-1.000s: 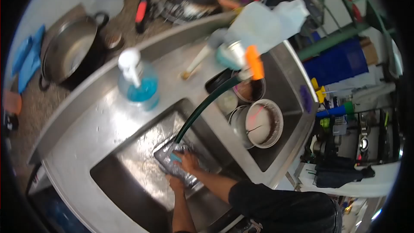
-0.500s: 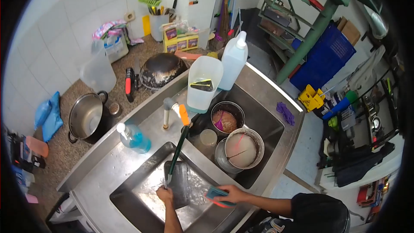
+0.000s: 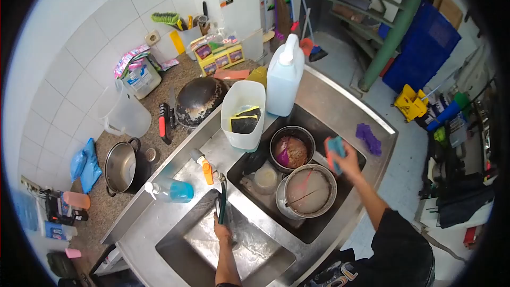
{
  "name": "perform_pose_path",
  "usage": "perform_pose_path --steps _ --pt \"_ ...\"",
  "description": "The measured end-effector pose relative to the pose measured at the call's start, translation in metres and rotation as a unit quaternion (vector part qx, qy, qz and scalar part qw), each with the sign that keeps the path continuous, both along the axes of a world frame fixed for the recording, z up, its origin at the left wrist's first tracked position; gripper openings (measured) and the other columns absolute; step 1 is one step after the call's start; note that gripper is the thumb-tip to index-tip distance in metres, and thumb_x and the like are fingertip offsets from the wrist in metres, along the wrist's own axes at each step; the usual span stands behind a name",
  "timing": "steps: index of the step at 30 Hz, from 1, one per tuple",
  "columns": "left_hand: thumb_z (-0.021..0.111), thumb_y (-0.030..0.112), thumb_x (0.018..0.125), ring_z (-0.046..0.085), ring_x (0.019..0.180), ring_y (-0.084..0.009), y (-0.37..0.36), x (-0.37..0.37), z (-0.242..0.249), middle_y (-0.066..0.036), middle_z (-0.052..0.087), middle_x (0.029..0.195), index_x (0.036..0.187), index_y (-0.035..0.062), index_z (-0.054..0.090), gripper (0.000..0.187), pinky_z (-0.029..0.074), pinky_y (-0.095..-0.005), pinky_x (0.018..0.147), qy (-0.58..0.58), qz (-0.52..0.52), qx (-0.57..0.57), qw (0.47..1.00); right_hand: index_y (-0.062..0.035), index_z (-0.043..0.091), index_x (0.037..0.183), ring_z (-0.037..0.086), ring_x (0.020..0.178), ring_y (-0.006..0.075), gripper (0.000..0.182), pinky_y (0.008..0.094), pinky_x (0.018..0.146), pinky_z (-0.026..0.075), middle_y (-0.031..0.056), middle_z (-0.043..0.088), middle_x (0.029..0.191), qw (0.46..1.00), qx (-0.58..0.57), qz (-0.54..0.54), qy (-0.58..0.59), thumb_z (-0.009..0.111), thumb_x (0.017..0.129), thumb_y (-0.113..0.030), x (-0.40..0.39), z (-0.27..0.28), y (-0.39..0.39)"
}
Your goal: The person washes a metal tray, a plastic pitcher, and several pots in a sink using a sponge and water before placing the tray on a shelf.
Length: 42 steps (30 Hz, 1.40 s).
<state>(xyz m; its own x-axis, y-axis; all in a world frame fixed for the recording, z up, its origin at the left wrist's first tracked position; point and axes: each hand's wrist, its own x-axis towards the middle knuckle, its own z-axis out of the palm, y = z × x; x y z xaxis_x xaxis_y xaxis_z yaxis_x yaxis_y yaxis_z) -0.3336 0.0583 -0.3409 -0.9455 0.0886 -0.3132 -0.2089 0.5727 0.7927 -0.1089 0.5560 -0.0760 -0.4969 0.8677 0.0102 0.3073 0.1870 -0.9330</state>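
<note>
My left hand (image 3: 223, 229) is closed round the lower end of the dark green hose (image 3: 222, 199) over the left sink basin (image 3: 178, 247). The orange tap handle (image 3: 207, 171) is just above it. My right hand (image 3: 348, 160) grips a blue and red sponge (image 3: 335, 154) at the right edge of the other basin, beside the pots. That basin holds a dark pot (image 3: 292, 149) with brown residue and a magenta item, a pot of cloudy liquid (image 3: 311, 191) tilted on another vessel, and a small round container (image 3: 265, 179).
Behind the basins stand a white container with sponges (image 3: 243, 109) and a large bottle (image 3: 285, 77). A blue soap bottle (image 3: 172, 190) lies left of the tap. A purple cloth (image 3: 368, 139) rests on the right rim. A wok (image 3: 199, 101) and steel pot (image 3: 121, 167) sit on the counter.
My right hand has moved from the left basin up and right with the sponge. My left hand and the hose have shifted closer to the tap. The camera view has turned and shifted.
</note>
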Motion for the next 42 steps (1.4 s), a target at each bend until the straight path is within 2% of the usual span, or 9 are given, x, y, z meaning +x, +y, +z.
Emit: perform_pose_path --steps 6,13,15,19,23,31,37,39,42 --pt "0.045 -0.008 0.079 0.063 0.091 -0.0204 -0.017 0.052 0.09 -0.01 0.065 0.099 0.124 0.0058 0.053 0.048 0.05 -0.0332 0.081 -0.02 0.086 0.006 0.996 -0.0216 0.056 0.131 0.062 0.1 0.0367 0.073 0.0443 0.084 0.051 0.0168 0.062 0.112 0.938 0.236 -0.099 -0.236 0.085 0.065 -0.038 -0.029 -0.006 0.14" --pt "0.045 -0.011 0.075 0.061 0.096 -0.0232 -0.073 0.116 0.103 -0.01 0.062 0.109 0.124 -0.0002 0.051 0.05 0.049 -0.0341 0.086 -0.092 0.253 0.171 0.948 -0.02 0.051 0.134 0.058 0.104 0.0367 0.072 0.0456 0.088 0.048 0.0158 0.059 0.115 0.915 0.254 -0.085 -0.303 0.081 0.07 -0.036 -0.047 -0.018 0.164" --pt "0.043 -0.006 0.074 0.058 0.102 -0.0215 -0.066 0.131 0.124 -0.01 0.059 0.115 0.126 -0.0023 0.05 0.053 0.046 -0.0307 0.089 0.023 0.256 0.133 0.957 -0.015 0.053 0.13 0.058 0.098 0.0335 0.065 0.0437 0.087 0.047 0.0138 0.059 0.113 0.832 0.488 -0.109 -0.241 0.078 0.073 -0.033 -0.068 0.021 0.123" --pt "0.049 -0.005 0.071 0.059 0.106 -0.0271 -0.054 0.161 0.146 -0.016 0.06 0.118 0.133 -0.0049 0.046 0.062 0.046 -0.0343 0.092 0.233 0.24 -0.044 0.941 -0.0063 0.071 0.087 0.06 0.089 0.026 0.016 0.0369 0.08 0.048 0.0089 0.064 0.088 0.903 0.338 0.241 0.113 0.077 0.073 -0.01 -0.147 0.136 -0.006" --pt "0.045 -0.011 0.066 0.055 0.118 -0.0366 -0.004 0.159 0.212 -0.027 0.056 0.126 0.137 -0.0047 0.045 0.07 0.04 -0.0417 0.104 0.291 0.238 -0.144 0.916 -0.0018 0.066 0.08 0.064 0.081 0.0326 0.01 0.0411 0.073 0.051 0.0142 0.067 0.081 0.848 0.295 0.439 0.016 0.067 0.074 -0.01 -0.26 0.15 -0.048" --pt "0.042 -0.011 0.082 0.056 0.116 -0.0318 -0.03 0.167 0.199 -0.021 0.052 0.131 0.136 -0.0088 0.041 0.054 0.04 -0.0384 0.103 0.299 0.371 0.066 0.877 -0.0028 0.074 0.091 0.069 0.088 0.0332 0.039 0.0438 0.077 0.054 0.022 0.07 0.095 0.456 0.363 0.661 -0.473 0.076 0.062 -0.028 -0.43 -0.015 -0.033" --pt "0.05 -0.006 0.091 0.056 0.111 -0.0268 -0.055 0.183 0.168 -0.016 0.057 0.125 0.134 -0.0034 0.043 0.043 0.043 -0.0367 0.096 0.093 0.514 0.175 0.834 0.0016 0.071 0.078 0.069 0.089 0.0345 0.017 0.0443 0.077 0.054 0.0225 0.07 0.092 0.556 0.467 0.564 -0.394 0.071 0.068 -0.012 -0.401 -0.029 -0.015" --pt "0.051 -0.005 0.092 0.056 0.109 -0.026 -0.054 0.184 0.179 -0.014 0.058 0.124 0.132 -0.0021 0.045 0.041 0.043 -0.0374 0.096 0.057 0.523 0.232 0.818 0.0037 0.069 0.078 0.067 0.094 0.0375 0.021 0.0438 0.08 0.053 0.0235 0.069 0.095 0.394 0.59 0.605 -0.362 0.072 0.066 -0.013 -0.399 -0.002 -0.001" --pt "0.051 -0.004 0.092 0.056 0.109 -0.0253 -0.056 0.191 0.181 -0.014 0.057 0.124 0.132 -0.0004 0.046 0.04 0.043 -0.0371 0.096 0.013 0.527 0.299 0.796 0.0035 0.07 0.087 0.065 0.099 0.0388 0.029 0.0427 0.083 0.052 0.0245 0.068 0.098 0.507 0.522 0.603 -0.326 0.072 0.066 -0.016 -0.381 0.01 0.008"
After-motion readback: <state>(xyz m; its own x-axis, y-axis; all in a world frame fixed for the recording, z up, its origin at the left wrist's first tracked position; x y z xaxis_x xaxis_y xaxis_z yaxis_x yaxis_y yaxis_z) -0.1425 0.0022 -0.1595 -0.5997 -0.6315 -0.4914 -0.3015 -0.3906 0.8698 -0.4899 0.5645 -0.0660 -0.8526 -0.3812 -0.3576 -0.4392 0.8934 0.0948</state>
